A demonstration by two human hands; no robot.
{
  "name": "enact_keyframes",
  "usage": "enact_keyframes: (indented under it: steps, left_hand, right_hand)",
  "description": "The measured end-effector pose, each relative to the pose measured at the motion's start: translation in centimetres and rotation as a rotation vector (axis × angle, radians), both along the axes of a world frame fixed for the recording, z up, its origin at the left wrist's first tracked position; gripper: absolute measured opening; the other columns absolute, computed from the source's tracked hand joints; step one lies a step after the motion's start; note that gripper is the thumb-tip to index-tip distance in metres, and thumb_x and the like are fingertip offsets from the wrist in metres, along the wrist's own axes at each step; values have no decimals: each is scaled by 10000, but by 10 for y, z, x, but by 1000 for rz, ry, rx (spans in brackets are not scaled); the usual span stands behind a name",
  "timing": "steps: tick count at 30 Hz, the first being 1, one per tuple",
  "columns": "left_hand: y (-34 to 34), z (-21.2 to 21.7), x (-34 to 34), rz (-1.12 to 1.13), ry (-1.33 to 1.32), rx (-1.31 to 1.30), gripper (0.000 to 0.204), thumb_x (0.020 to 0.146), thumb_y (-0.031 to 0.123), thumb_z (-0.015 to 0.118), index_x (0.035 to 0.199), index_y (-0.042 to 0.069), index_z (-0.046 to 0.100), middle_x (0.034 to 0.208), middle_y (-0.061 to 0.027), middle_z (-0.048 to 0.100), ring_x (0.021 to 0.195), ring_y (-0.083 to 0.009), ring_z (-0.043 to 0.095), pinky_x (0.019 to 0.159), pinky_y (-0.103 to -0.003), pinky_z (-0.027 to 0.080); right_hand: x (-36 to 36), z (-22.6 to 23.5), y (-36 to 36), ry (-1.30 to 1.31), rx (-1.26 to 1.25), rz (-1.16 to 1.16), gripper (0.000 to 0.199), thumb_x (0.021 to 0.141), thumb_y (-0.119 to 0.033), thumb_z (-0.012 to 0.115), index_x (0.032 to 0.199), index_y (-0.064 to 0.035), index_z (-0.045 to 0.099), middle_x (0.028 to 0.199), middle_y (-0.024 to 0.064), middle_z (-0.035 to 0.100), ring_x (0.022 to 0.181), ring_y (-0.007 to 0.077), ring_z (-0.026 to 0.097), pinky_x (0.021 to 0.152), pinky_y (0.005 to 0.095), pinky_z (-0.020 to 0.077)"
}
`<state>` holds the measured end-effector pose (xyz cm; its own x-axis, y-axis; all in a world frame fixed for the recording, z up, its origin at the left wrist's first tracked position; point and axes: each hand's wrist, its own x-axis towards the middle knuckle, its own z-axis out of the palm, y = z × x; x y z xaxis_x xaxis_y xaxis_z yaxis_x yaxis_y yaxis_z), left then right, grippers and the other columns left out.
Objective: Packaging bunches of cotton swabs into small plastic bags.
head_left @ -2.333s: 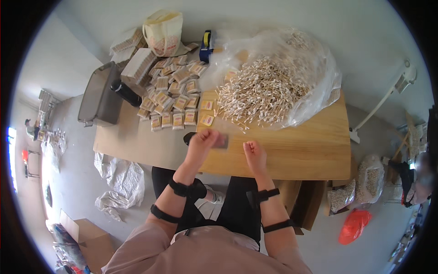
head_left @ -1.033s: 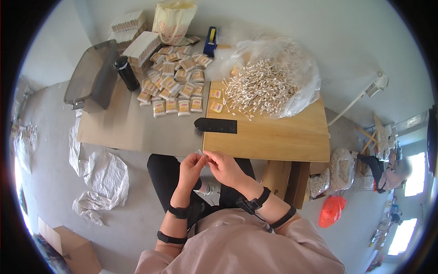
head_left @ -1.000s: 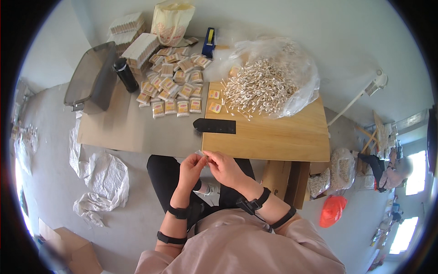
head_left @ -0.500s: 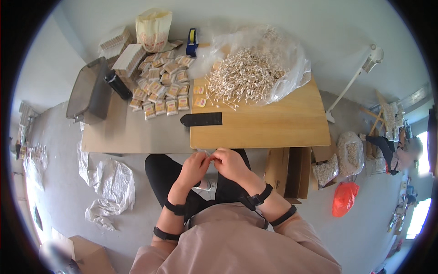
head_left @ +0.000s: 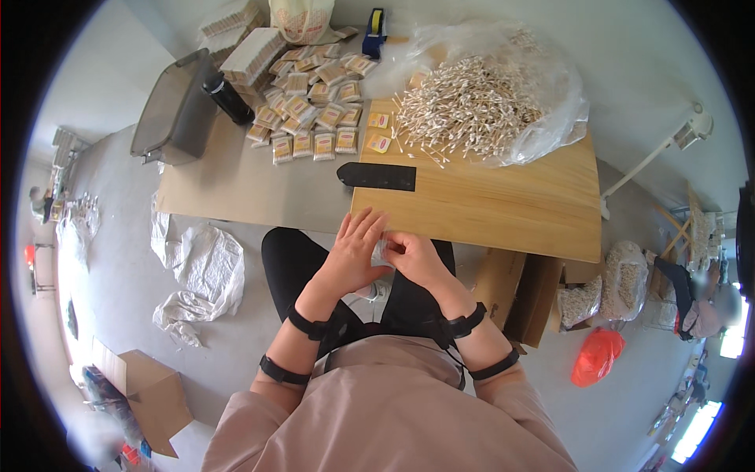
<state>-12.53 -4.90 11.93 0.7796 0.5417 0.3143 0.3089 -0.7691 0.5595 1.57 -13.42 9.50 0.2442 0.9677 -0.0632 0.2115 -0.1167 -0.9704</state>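
Just off the table's front edge, above my lap, my left hand (head_left: 358, 253) is held out with its fingers stretched. Beside it my right hand (head_left: 415, 258) has its fingers closed on a small clear plastic piece (head_left: 379, 252), mostly hidden between the two hands. On the wooden board (head_left: 472, 208) ahead lies a flat black strip (head_left: 381, 176) with one pointed end. Two small yellow-and-white cards (head_left: 378, 144) lie behind it. To their right a heap of cotton swabs (head_left: 472, 106) spills from a large clear plastic bag (head_left: 554, 130).
Small packs of cotton swabs (head_left: 324, 145) cover the table's left middle. Behind them are white stacks (head_left: 253, 55), a black bottle (head_left: 229, 99), a grey bin (head_left: 174, 110) and a blue tape dispenser (head_left: 373, 35). A cardboard box (head_left: 531, 303) stands under the table's right side.
My left hand has opened from a pinch and its fingers now stretch forward. My right hand stays closed on the plastic. The view has shifted, so the table appears higher and farther right.
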Motion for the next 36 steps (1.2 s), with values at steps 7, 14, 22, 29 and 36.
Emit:
enact_keyframes:
  steps: [7, 14, 22, 29, 36]
  left_hand:
    - [20, -36, 10, -36, 45, -76, 534, 631, 83, 712, 1127, 49, 516, 1040, -117, 585, 1075, -327, 553, 1056, -466, 356]
    - [68, -58, 5, 43, 67, -228, 496, 651, 143, 771, 1067, 45, 519, 968, -131, 597, 1036, -341, 557, 961, -448, 417]
    - [168, -96, -3, 184, 428, 59, 540, 662, 236, 795, 1094, 52, 528, 1064, -134, 601, 1098, -341, 532, 974, -435, 405]
    - [185, -102, 24, 113, 482, 49, 508, 674, 221, 778, 1083, 54, 528, 1081, -141, 600, 1139, -339, 524, 1027, -456, 372]
    - [177, -73, 42, -37, 627, 192, 423, 681, 159, 761, 1019, 52, 530, 1077, -122, 590, 1134, -330, 518, 1079, -471, 327]
  right_hand:
    - [3, -14, 21, 59, -124, 58, 242, 782, -33, 602, 1013, 7, 661, 753, 129, 655, 664, 207, 630, 660, 308, 505]
    - [42, -50, 36, -65, -44, -168, 186, 892, -132, 609, 1033, -21, 661, 830, 151, 677, 751, 275, 666, 677, 333, 515]
    - [111, -87, 43, -840, 156, -420, 144, 776, -36, 603, 913, -70, 634, 844, 99, 617, 775, 318, 611, 670, 417, 508]
    - [107, -84, 47, -857, 124, -432, 118, 757, -36, 614, 871, -68, 618, 853, 101, 604, 777, 315, 603, 667, 405, 506]
    - [108, -85, 45, -856, 116, -444, 119, 753, -32, 614, 865, -70, 611, 837, 103, 591, 767, 311, 602, 666, 406, 506]
